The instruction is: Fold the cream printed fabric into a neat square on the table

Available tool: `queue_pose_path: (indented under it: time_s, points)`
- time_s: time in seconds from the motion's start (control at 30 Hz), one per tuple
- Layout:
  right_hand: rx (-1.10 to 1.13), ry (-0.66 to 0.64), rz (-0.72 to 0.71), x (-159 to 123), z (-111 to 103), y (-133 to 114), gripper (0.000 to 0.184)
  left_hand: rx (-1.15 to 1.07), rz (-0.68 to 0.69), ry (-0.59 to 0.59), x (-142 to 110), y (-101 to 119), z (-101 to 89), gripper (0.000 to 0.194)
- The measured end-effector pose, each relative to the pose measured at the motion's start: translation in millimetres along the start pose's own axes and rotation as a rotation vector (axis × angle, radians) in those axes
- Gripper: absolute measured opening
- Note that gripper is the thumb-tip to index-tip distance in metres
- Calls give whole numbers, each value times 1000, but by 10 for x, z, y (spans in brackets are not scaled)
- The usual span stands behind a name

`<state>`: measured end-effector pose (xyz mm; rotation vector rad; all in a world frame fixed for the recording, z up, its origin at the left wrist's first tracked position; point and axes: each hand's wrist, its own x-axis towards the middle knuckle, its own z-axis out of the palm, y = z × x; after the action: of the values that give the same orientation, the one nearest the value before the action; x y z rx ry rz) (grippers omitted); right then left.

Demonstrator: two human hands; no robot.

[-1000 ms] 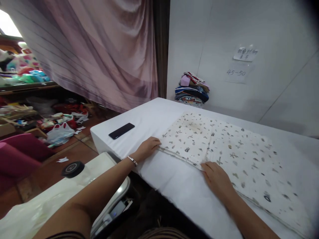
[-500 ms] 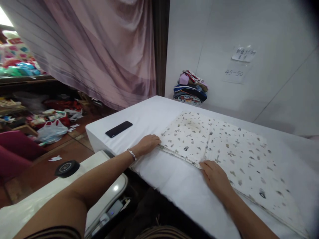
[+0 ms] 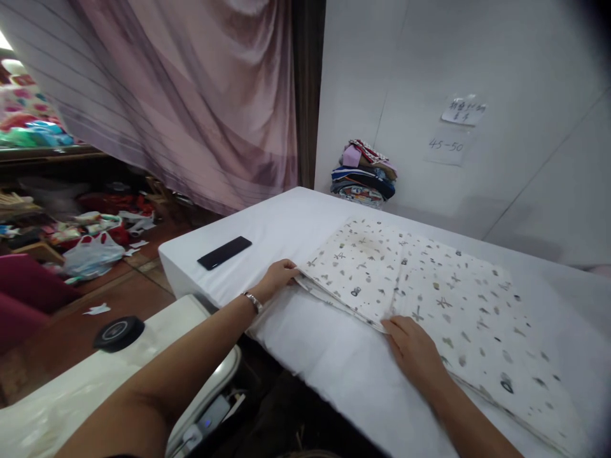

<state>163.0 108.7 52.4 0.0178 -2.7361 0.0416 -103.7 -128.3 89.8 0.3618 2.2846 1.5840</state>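
A white cloth [image 3: 429, 299] printed with small grey and green figures lies folded in layers across the white table. A crease runs across it, and a faint tan stain shows near its far left part. My left hand [image 3: 278, 278], with a silver bracelet at the wrist, pinches the cloth's near left corner, lifting it slightly so the layers part a little. My right hand [image 3: 411, 348] is closed on the near edge by the crease, thumb and fingers gripping the fabric; its fingertips are partly hidden.
A black phone [image 3: 224, 252] lies on the white-covered table [image 3: 272, 222], left of the cloth. A stack of folded clothes [image 3: 363, 172] stands by the wall. Close on my left is a white machine surface [image 3: 157, 343] with a round black object [image 3: 119, 334]. A pink curtain [image 3: 229, 95] hangs behind.
My left hand has moved slightly left, raising the cloth's corner so the layers separate a little. The right hand stays at the crease. The view has shifted slightly.
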Motion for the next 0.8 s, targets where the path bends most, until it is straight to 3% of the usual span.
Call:
queue_pose_path:
  time_s: [0.2,0.37,0.43,0.6,0.8]
  points:
    - [21,21,6,-1,-4,-7,26,-135,33,85,-3,110,161,13]
    - [24,81,7,-34,26,13,26,-77,111,152,43,228,178,10]
    - [23,101,4,-39,37,21,26,33,175,180,32,247,139,9]
    - [19,103,-24,-21,40,25,28,723,429,179,-94,130,78,10]
    - [8,82,-19,-17,13,22,28,747,287,191,-131,-40,77,6]
